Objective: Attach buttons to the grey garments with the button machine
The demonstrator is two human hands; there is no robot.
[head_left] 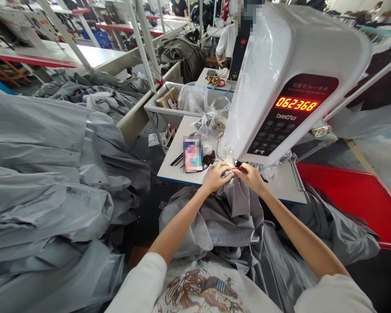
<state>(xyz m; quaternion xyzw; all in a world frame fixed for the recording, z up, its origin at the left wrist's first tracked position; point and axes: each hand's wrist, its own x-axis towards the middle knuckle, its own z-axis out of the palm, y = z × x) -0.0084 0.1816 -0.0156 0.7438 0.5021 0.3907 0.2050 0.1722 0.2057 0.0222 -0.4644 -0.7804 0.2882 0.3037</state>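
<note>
Both my hands meet at the front of a white machine [263, 78] with a lit red number display. My left hand [217, 177] pinches the edge of a grey garment [239, 198] between thumb and fingers. From the other side, my right hand [251, 177] grips the same cloth, its fingertips almost touching those of the left. The held edge lies just under the machine's head; the fingers partly hide it. Below my hands the rest of the cloth hangs off the table and spreads over my lap.
A phone [193, 154] lies on the small white table [172, 163], left of my hands, beside dark thin sticks. Clear plastic bags [211, 124] sit behind it. Grey garments [45, 174] are heaped at left. A red bin [352, 191] stands at right. Another person [226, 43] sits beyond the machine.
</note>
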